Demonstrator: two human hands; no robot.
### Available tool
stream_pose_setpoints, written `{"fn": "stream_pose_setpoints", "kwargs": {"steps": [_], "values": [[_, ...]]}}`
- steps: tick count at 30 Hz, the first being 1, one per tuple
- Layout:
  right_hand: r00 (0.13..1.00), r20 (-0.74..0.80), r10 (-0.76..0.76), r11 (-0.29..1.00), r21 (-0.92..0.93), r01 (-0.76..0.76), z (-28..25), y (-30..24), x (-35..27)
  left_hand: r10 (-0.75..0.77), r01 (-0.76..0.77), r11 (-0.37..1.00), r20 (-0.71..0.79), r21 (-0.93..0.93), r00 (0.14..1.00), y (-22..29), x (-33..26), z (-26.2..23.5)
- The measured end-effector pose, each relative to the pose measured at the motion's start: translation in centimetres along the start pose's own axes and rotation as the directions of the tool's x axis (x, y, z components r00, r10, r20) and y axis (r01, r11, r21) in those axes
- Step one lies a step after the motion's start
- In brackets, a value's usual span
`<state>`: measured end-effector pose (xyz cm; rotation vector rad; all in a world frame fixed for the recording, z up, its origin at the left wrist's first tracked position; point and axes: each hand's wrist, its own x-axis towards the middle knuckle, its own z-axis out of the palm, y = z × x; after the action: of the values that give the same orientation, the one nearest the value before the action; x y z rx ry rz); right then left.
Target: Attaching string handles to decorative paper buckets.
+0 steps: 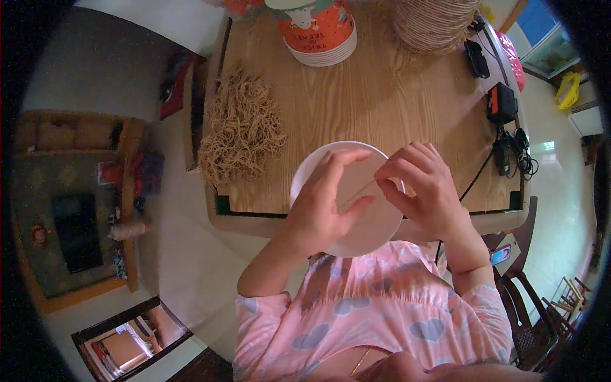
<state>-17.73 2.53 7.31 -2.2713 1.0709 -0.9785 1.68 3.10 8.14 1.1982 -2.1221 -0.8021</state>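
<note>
A white paper bowl (369, 229) rests at the near edge of the wooden table (382, 102), tilted toward me. My left hand (324, 207) holds the bowl from its left side, fingers spread inside its rim and thumb pointing right. My right hand (423, 184) sits over the bowl's right rim and pinches a thin tan string (359, 191) that runs across the bowl's inside toward my left thumb. A loose heap of tan strings (242, 127) lies on the table's left side.
A stack of orange-and-white paper cups (318, 32) and a stack of tan woven plates (433, 22) stand at the table's far edge. Black chargers and cables (506, 127) lie along the right side. A dark chair (528, 299) stands at my right, a low wooden shelf (76, 204) at left.
</note>
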Motion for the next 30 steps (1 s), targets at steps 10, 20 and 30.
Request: {"fn": "stream_pose_setpoints", "kwargs": {"steps": [10,20,30], "values": [[0.997,-0.016,0.076,0.995,0.069,-0.075,-0.1,1.9,-0.5,-0.322,0.362,0.779,0.169,-0.512,0.932,-1.4,1.6,1.5],[0.941,-0.048,0.335,0.861,0.422,-0.285,2.8,5.1,-1.6,-0.213,0.211,0.976,-0.031,-0.048,0.977,-2.6,1.7,2.7],[0.924,0.032,0.382,0.822,0.445,-0.355,2.7,4.9,-1.4,-0.253,0.250,0.966,-0.044,-0.072,0.966,-2.4,1.7,2.9]]}}
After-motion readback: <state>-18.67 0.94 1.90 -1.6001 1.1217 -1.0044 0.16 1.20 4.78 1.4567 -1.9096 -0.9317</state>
